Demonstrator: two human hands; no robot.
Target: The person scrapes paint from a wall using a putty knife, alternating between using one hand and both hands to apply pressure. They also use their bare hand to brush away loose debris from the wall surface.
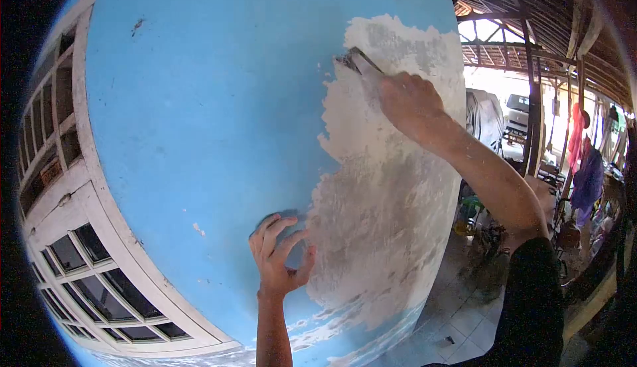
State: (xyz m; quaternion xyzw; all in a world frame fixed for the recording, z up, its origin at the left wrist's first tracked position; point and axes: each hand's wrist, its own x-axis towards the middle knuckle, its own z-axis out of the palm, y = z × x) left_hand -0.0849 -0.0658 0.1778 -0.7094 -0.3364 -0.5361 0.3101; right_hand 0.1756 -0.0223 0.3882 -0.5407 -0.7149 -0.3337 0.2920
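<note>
A blue painted wall fills the middle of the view, with a bare, scraped patch of grey and off-white on its right part. My right hand is closed around a scraper, whose blade lies against the wall at the upper left edge of the patch. Dark flakes show beside the blade. Lower down, my left hand holds nothing; its fingers are apart and bent, with the tips at the wall by the patch's left border.
A white-framed door with glass panes stands at the left. Beyond the wall's right edge are a roofed area with posts, a parked vehicle, hanging cloths and a tiled floor.
</note>
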